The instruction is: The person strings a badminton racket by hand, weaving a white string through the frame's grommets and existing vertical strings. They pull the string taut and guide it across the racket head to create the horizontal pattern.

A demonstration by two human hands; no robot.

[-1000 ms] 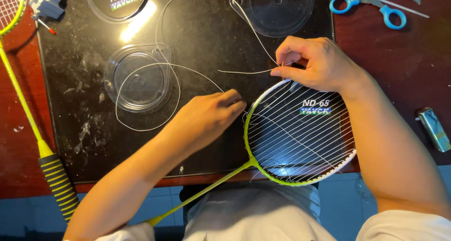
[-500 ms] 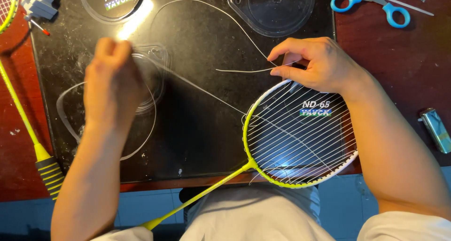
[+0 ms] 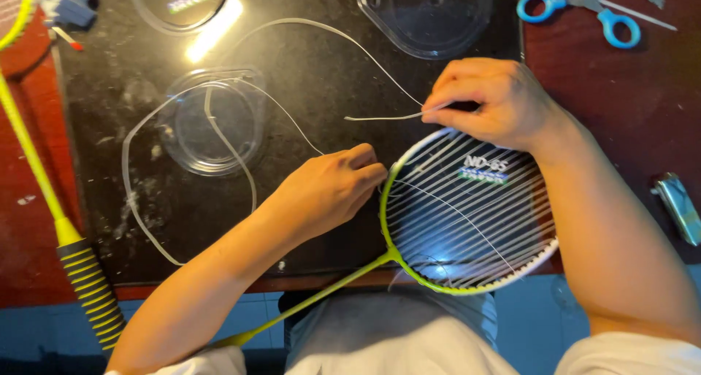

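Badminton racket (image 3: pixel 467 214) with a yellow-green frame, laid head-down at the near edge of the black desk (image 3: pixel 321 68), shaft slanting toward the lower left. Left hand (image 3: pixel 328 189) at the left rim of the racket head, fingers (image 3: pixel 369 172) curled and pinched on the white racket string (image 3: pixel 292 123) right where it met the frame. Right hand (image 3: pixel 496 101) at the top rim of the head, fingers clenched on another stretch of the same string, a short loose end sticking out to the left of the knuckles. From the left hand, string looped away across the desk, over a clear plastic reel (image 3: pixel 212 119) and round in a wide curve toward the desk's near left corner. 2 more round plastic pieces at the far edge: a labelled lid (image 3: pixel 182 2) and a clear reel half (image 3: pixel 431 13). Blue-handled scissors (image 3: pixel 584 6) on the red surface to the far right, a small metal lighter (image 3: pixel 679 207) near the right forearm. A 2nd racket (image 3: pixel 44 178), yellow-shafted with a striped grip, along the left edge.
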